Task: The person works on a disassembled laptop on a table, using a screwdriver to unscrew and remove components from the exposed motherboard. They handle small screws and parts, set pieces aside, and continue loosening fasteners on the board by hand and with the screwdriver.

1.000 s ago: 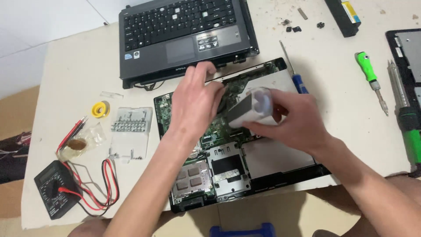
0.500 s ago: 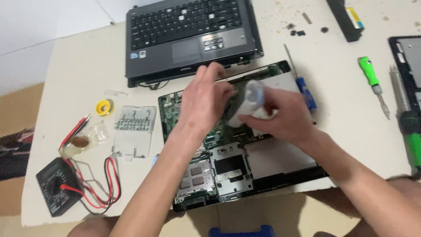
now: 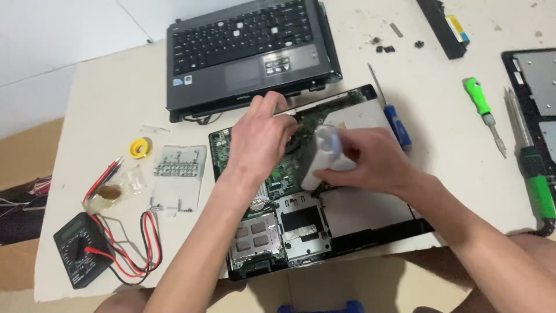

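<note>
Head camera looks down on a pale worktable [image 3: 116, 87] where an opened laptop base [image 3: 370, 214] lies with its green motherboard [image 3: 278, 174] exposed. The left hand [image 3: 260, 139] rests palm down on the upper part of the board, fingers bent and pressing near the fan area; whether it pinches anything beneath cannot be told. The right hand [image 3: 376, 159] is closed around a small white bottle [image 3: 321, 153], held tilted with its lower end just above the board, right beside the left hand. Behind the base sits the detached keyboard deck [image 3: 249, 52], its touchpad facing the person. A blue-handled screwdriver [image 3: 397, 122] lies touching the base's right upper edge. Farther right lie a green-handled screwdriver [image 3: 483, 110] and a green-handled soldering iron [image 3: 536, 174], well apart from the hands. A black battery pack [image 3: 446, 26] lies at the top edge, with a few small dark screws [image 3: 385, 47] near it. On the left stand a clear plastic parts tray [image 3: 176, 177], a yellow roll of solder [image 3: 140, 148], and a black multimeter [image 3: 81, 249] with red and black leads [image 3: 147, 237].
</note>
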